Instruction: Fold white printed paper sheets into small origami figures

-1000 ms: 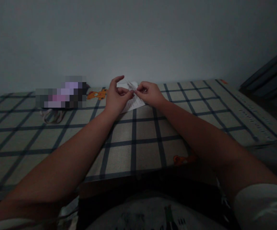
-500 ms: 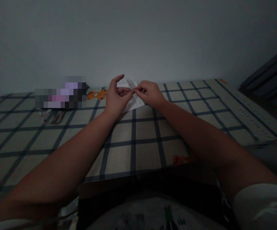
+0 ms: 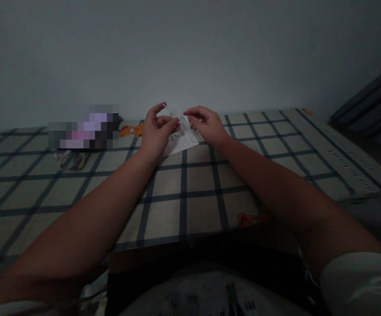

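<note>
A white printed sheet of paper (image 3: 185, 139) lies on the checked tablecloth beneath and between my hands. My left hand (image 3: 157, 131) is over its left side, thumb and a finger pinched together, the index finger raised. A thin pale piece shows by that raised fingertip; what the pinch holds is too small and dim to name. Over the right side of the paper is my right hand (image 3: 210, 126), apart from the left, its fingers bent with a gap between fingertips and thumb. I see nothing plainly held there.
The checked tablecloth (image 3: 200, 210) has orange bear prints. At the left a blurred-out purple and dark object (image 3: 93, 127) sits with a looped strap (image 3: 73, 161) before it. A pale wall (image 3: 190, 52) rises behind the table; dark folded fabric (image 3: 375, 109) hangs at the right.
My hands were together, fingertips meeting at a small thin piece over the paper. Now they have parted, the right hand slightly up and away, and more of the sheet's print shows.
</note>
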`<state>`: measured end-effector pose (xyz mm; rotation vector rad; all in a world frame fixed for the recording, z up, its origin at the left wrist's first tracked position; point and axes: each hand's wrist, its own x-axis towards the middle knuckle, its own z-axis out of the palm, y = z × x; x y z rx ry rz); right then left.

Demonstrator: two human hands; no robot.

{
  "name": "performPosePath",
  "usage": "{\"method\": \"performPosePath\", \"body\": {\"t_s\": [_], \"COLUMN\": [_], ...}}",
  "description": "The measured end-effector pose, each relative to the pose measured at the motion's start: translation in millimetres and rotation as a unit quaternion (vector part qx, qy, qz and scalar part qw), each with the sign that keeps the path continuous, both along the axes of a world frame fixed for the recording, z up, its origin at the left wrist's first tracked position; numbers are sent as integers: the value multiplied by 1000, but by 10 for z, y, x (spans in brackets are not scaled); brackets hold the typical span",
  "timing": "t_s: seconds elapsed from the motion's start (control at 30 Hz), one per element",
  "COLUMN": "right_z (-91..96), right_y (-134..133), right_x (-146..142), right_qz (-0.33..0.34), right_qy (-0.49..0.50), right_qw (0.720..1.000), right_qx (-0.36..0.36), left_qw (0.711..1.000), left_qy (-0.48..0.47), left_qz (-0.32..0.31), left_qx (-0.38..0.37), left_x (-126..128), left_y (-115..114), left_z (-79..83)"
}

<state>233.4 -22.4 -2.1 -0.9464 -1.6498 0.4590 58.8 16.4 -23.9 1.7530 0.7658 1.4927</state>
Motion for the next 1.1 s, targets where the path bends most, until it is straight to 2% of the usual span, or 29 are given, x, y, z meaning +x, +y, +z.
{"method": "performPosePath", "body": {"t_s": [0.07, 0.2, 0.53, 0.7, 0.8, 0.97, 1.1], "right_z": [-20, -54, -26, 4, 26, 48, 19], "right_y": [51, 100, 57, 34, 23, 12, 11], "right_x": [10, 10, 32, 53, 17, -67, -84], "right_qz": [9, 77, 155, 178, 171, 101, 67], "right_qy": [54, 90, 160, 183, 195, 185, 153], "right_qw": [998, 984, 952, 940, 939, 954, 970], "right_qx": [-44, -130, -210, -226, -227, -215, -178], "left_qw": [1000, 998, 994, 996, 998, 998, 998], "left_qy": [-4, -5, -7, -1, -8, -27, 6], "left_qz": [-12, -46, -91, -80, -44, 36, 58], "left_qx": [-11, -34, -54, -40, -42, -46, -12], "left_x": [-1, 3, 0, 5, 16, 11, -1], "left_y": [16, 28, 9, -3, -5, -41, -89], "left_z": [-2, -2, 35, 46, 41, 72, 100]}}
